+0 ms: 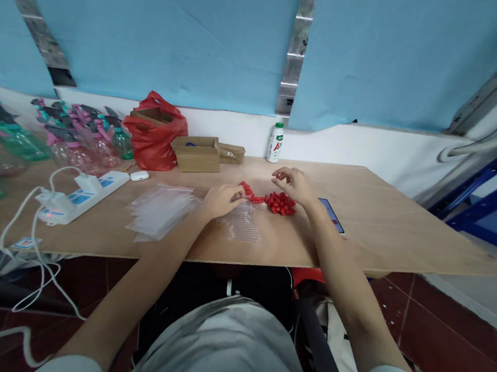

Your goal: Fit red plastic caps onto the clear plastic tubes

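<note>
Handling red pieces, far side of the clear rods
Right hand pinches one — left hand curls (hold unclear) — precise fingertips seem called for.

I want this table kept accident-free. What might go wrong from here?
The small red pieces lie loose in a heap close to the right hand, so a careless brush might scatter them.
The phone lies right beside the right forearm and could get nudged.
White cords hang over the table's front edge, so a snag might drag the power strip.
</note>
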A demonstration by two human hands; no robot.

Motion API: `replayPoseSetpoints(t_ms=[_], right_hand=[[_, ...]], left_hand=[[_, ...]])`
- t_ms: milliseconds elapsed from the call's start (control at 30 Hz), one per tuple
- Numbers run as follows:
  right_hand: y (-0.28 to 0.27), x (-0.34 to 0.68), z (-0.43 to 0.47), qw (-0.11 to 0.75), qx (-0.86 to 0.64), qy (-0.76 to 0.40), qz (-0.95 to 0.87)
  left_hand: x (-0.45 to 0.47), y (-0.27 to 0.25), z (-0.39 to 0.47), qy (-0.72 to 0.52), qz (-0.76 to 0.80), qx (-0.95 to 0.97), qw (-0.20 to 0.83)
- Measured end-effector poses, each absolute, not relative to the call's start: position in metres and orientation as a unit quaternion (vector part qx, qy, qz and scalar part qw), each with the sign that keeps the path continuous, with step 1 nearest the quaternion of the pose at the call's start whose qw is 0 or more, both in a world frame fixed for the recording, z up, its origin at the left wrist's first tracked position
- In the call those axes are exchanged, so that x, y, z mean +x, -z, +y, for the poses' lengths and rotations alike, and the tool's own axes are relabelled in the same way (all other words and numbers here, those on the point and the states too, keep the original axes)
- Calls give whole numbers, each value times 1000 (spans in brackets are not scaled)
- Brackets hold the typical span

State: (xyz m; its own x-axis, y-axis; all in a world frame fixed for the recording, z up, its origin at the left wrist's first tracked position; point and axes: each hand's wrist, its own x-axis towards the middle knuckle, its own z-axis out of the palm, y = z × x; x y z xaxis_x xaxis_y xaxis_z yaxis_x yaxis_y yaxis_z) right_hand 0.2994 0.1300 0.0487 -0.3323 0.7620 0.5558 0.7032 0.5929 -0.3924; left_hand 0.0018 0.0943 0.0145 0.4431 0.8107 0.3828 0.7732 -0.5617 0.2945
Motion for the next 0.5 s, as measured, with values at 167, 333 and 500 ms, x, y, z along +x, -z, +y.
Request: replayPoseSetpoints(t_ms=[167,333,500], right_hand=[[-48,308,134,402,-459,-97,-786],[-46,317,138,376,-474,-131,-785],[-45,327,141,340,-495,-122,-790]], left_hand=[[2,-16,94,-242,442,861,64],[2,-15,96,-241,427,868,74],[3,-15,95,-245,410,875,75]])
